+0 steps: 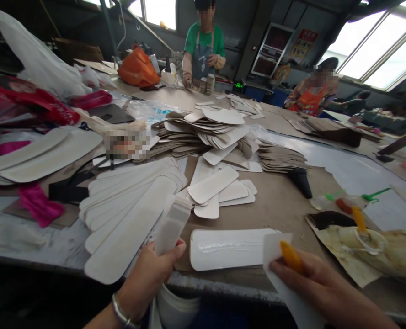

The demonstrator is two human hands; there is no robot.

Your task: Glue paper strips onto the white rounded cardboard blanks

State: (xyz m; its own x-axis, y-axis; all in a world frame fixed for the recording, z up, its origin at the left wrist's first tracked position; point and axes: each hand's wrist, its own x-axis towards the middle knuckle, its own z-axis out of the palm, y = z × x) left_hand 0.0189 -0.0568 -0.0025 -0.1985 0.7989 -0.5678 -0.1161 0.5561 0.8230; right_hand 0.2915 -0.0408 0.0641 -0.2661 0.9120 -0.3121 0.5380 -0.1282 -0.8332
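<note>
My left hand is closed around a bundle of pale board strips, held upright at the table's front edge. In my right hand are a yellow handle and a white strip; the handle's working end is hidden. Between the hands lies a rounded white board piece with a wet, shiny streak along it. A fan of long white board pieces spreads left of my left hand. Smaller white pieces lie crossed beyond the shiny one. Curved white pieces hang below the left hand.
Stacked board pieces fill the table's middle. Right of me are a glue-stained container with a yellow handle in it and a black cone-shaped object. Bags lie at the back left. Co-workers are across the table.
</note>
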